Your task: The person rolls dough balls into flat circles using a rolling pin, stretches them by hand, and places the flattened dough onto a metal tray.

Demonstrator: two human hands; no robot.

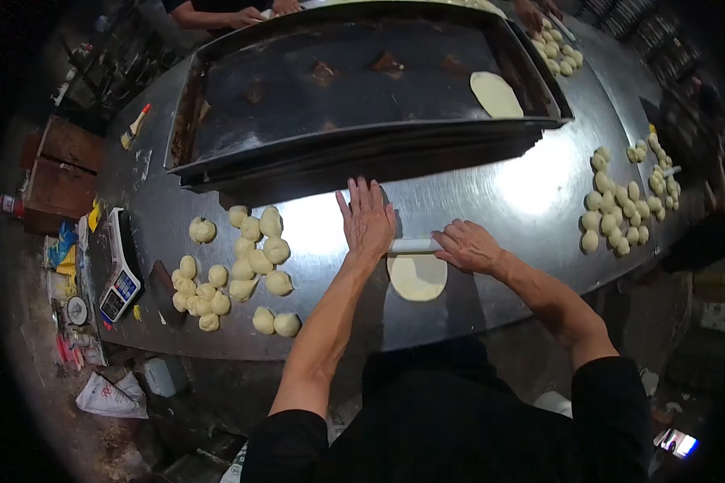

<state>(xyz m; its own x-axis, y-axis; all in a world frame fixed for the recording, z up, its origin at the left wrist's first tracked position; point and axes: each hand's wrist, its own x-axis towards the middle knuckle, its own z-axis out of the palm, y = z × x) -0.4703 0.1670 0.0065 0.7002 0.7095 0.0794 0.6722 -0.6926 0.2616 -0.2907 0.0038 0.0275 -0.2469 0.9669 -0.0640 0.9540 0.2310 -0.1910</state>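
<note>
A round flat piece of dough [417, 279] lies on the metal table near its front edge. Across its far edge rests a white rolling pin [413, 245]. My left hand [368, 221] is at the pin's left end, its fingers stretched forward over the table. At the right end, my right hand [467, 245] has its fingers bent over the pin. Many dough balls [259, 260] sit in a group to the left of my left forearm. Beyond my hands, a flat oval of dough [495, 95] lies in the large dark tray [354, 131].
A digital scale [122, 274] stands at the left, with a brush [135, 127] behind it. More dough balls [616, 205] lie at the right and far right. Co-workers' hands [248, 16] show at the far side. The table's front edge [242, 354] runs before my body.
</note>
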